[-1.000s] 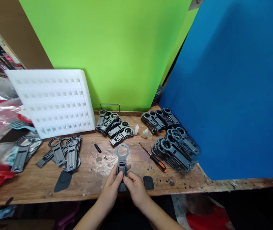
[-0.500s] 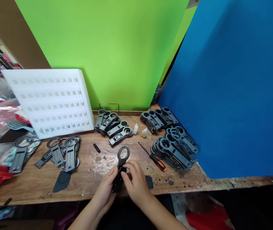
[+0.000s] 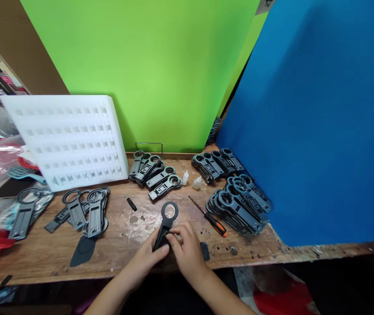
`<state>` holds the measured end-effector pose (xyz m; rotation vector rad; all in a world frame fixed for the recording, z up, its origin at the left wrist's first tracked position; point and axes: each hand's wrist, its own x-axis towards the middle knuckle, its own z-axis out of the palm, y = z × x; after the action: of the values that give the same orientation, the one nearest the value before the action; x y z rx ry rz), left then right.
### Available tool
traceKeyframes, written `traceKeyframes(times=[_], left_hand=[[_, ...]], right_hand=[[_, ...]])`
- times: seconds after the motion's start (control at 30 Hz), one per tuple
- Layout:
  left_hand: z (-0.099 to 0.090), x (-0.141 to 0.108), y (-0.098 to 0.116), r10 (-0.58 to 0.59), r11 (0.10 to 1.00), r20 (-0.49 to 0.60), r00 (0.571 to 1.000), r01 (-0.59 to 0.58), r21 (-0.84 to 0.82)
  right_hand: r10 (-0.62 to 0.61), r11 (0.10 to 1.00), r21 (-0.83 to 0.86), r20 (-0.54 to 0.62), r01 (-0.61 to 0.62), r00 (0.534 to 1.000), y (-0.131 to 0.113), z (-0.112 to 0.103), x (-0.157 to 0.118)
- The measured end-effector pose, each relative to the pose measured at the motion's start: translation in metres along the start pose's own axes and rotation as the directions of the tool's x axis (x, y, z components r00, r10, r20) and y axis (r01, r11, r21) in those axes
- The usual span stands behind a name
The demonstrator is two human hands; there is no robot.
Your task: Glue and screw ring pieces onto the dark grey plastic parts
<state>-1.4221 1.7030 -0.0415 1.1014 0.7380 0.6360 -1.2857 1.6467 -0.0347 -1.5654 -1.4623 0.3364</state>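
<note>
A black ring-ended plastic part [image 3: 169, 211] is held between my hands over the table's front edge, its ring pointing away from me. My left hand [image 3: 148, 256] is wrapped round its lower body, thumb lying across the front. The fingers of my right hand [image 3: 186, 249] are closed against the part's right side near its middle; whether they pinch a smaller piece is hidden. Beyond the part lies a small black screwdriver [image 3: 130, 202]. To the right of my right hand rests a black-and-orange screwdriver [image 3: 215, 224].
Similar ring-ended parts lie in piles at the right [image 3: 235, 208], back [image 3: 150, 168] and left [image 3: 95, 214]. Two small white bottles [image 3: 186, 177] stand mid-table. A white foam tray [image 3: 71, 140] leans at the left. Green [image 3: 147, 65] and blue [image 3: 321, 122] boards rise behind and right.
My left thumb has come down across the front of the part, lower than before. The part has tilted slightly, and my right fingers remain at its side.
</note>
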Motion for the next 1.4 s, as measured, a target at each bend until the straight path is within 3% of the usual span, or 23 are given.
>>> traceKeyframes(times=[0.07, 0.13, 0.2, 0.27, 0.37, 0.5, 0.6, 0.7, 0.77, 0.83, 0.9, 0.93, 0.97, 1.03, 1.13, 1.33, 1.4], left_hand=[[-0.002, 0.006, -0.008, 0.057, 0.990, 0.077, 0.995, -0.066, 0.123], [-0.010, 0.016, -0.015, 0.128, 0.906, 0.046, 0.991, -0.136, 0.400], [-0.021, 0.029, -0.019, 0.224, 0.704, 0.003, 0.975, -0.164, 0.691], [-0.032, 0.042, -0.021, 0.304, 0.520, 0.012, 0.953, -0.176, 0.836], [-0.041, 0.060, -0.021, 0.349, 0.399, 0.077, 0.934, -0.222, 0.890], [-0.039, 0.075, -0.028, 0.389, 0.281, 0.124, 0.913, -0.246, 0.928], [-0.037, 0.073, -0.028, 0.429, 0.239, 0.119, 0.895, -0.240, 0.941], [-0.053, 0.059, -0.017, 0.495, 0.215, 0.052, 0.868, -0.180, 0.960], [-0.075, 0.044, -0.005, 0.572, 0.223, -0.082, 0.816, -0.059, 0.973], [-0.103, 0.030, 0.008, 0.636, 0.293, -0.311, 0.707, 0.152, 0.944], [-0.130, 0.020, 0.018, 0.593, 0.421, -0.549, 0.589, 0.354, 0.835], [-0.142, 0.017, 0.021, 0.541, 0.474, -0.628, 0.560, 0.414, 0.777], [-0.152, 0.016, 0.024, 0.483, 0.513, -0.677, 0.555, 0.447, 0.733], [-0.166, 0.017, 0.026, 0.401, 0.562, -0.703, 0.587, 0.449, 0.695], [-0.174, 0.021, 0.026, 0.326, 0.638, -0.725, 0.606, 0.425, 0.642], [-0.162, 0.014, 0.037, 0.289, 0.800, -0.777, 0.559, 0.304, 0.517], [-0.149, 0.008, 0.041, 0.264, 0.850, -0.760, 0.594, 0.228, 0.474]], right_hand=[[0.062, 0.998, 0.022, -0.023, -0.062, 0.998, 0.006, -0.001, 0.006], [0.109, 0.994, 0.022, -0.070, -0.107, 0.992, 0.017, -0.002, 0.007], [0.130, 0.991, -0.008, -0.106, -0.132, 0.986, 0.032, -0.004, 0.004], [0.123, 0.989, -0.065, -0.105, -0.131, 0.987, 0.049, -0.005, -0.001], [0.106, 0.980, -0.164, -0.069, -0.116, 0.992, 0.070, -0.004, -0.010], [0.105, 0.961, -0.256, -0.002, -0.102, 0.994, 0.082, -0.001, -0.016], [0.089, 0.956, -0.283, 0.047, -0.072, 0.995, 0.082, 0.000, -0.016], [0.063, 0.960, -0.277, 0.042, -0.049, 0.997, 0.083, 0.000, -0.016], [0.047, 0.964, -0.264, 0.033, -0.037, 0.998, 0.085, 0.001, -0.015], [0.032, 0.966, -0.256, 0.034, -0.022, 0.999, 0.087, 0.002, -0.015], [0.021, 0.965, -0.262, 0.035, -0.012, 0.999, 0.088, 0.003, -0.015], [0.017, 0.963, -0.268, 0.035, -0.007, 0.999, 0.089, 0.004, -0.015], [0.015, 0.962, -0.273, 0.036, -0.005, 0.999, 0.089, 0.004, -0.015], [0.016, 0.960, -0.279, 0.038, -0.005, 0.999, 0.088, 0.005, -0.015], [0.025, 0.961, -0.276, 0.036, -0.014, 0.999, 0.087, 0.005, -0.015], [0.017, 0.961, -0.275, 0.025, -0.009, 1.000, 0.091, 0.004, -0.017], [-0.014, 0.963, -0.271, 0.011, 0.016, 1.000, 0.089, 0.004, -0.018]])
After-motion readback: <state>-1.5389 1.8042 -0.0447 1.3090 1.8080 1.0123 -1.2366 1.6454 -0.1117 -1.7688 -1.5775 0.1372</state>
